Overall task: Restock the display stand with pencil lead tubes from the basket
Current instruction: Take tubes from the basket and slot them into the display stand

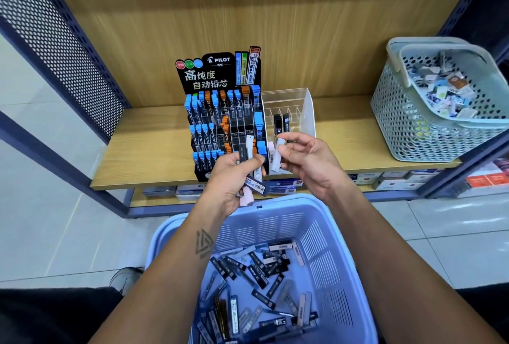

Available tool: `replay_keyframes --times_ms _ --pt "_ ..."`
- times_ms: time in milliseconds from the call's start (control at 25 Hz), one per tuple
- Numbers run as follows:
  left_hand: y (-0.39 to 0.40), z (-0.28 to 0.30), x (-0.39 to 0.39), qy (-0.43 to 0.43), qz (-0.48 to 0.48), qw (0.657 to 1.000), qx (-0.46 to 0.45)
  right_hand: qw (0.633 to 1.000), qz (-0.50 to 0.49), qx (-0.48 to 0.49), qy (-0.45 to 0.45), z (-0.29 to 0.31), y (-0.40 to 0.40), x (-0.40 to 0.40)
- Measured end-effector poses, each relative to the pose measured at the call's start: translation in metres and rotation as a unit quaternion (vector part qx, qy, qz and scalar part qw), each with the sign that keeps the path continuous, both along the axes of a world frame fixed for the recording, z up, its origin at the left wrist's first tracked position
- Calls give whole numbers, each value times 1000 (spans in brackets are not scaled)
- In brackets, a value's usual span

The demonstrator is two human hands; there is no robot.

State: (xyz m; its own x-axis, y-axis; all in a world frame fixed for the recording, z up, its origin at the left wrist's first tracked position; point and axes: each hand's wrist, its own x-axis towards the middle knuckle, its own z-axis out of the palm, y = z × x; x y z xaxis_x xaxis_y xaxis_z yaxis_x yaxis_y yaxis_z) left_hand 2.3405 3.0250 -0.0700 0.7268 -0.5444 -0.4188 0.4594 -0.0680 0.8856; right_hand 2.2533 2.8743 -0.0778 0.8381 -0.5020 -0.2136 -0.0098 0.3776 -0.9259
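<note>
A black tiered display stand (220, 112) on the wooden shelf holds rows of blue and orange capped lead tubes. Beside it, a clear acrylic organizer (300, 112) has a few black tubes in it. In front of the stand, my left hand (228, 178) grips a bunch of lead tubes (252, 167), among them black, white, blue and pink ones. My right hand (305, 161) pinches a single white lead tube (277, 156) just right of that bunch. Below my arms, the blue basket (338, 247) holds several loose lead tubes (261, 288).
A pale green perforated basket (407, 128) full of small packets stands on the wooden shelf (148, 156) at the right. Dark metal shelf posts frame both sides. Boxed goods sit on the lower shelf (396, 181). A shoe (126, 277) shows on the tiled floor.
</note>
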Motion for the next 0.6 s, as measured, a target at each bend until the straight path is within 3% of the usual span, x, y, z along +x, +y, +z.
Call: replay_keyframes --times_ms 200,480,600 --pt "3 1 1 27 5 1000 12 992 -30 -112 -47 7 2 0" --pt "6 14 4 94 5 994 -54 972 79 -203 -90 13 10 -9" --pt "8 14 5 51 2 998 -20 967 100 -229 -51 13 8 -12"
